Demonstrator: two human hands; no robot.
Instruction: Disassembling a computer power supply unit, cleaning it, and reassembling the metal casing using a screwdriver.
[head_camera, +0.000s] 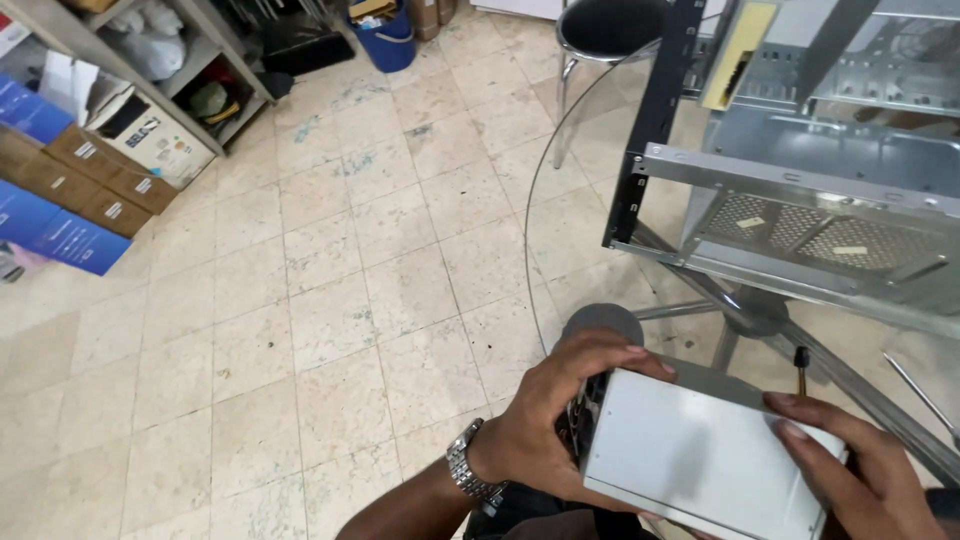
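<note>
Grey power supply unit (700, 455) gripped at both ends, left hand (555, 425) and right hand (860, 470); long axis runs hand to hand, below the open computer case (800, 180).

The flat metal box (700, 455) near us is pale grey. The open metal computer case (800, 190) on the right is shiny silver with a black front edge. The tiled floor (330, 290) is cream with brown speckles. The far round plastic bucket (385, 40) is blue. The cardboard boxes (90, 175) on the left are brown and blue.
</note>
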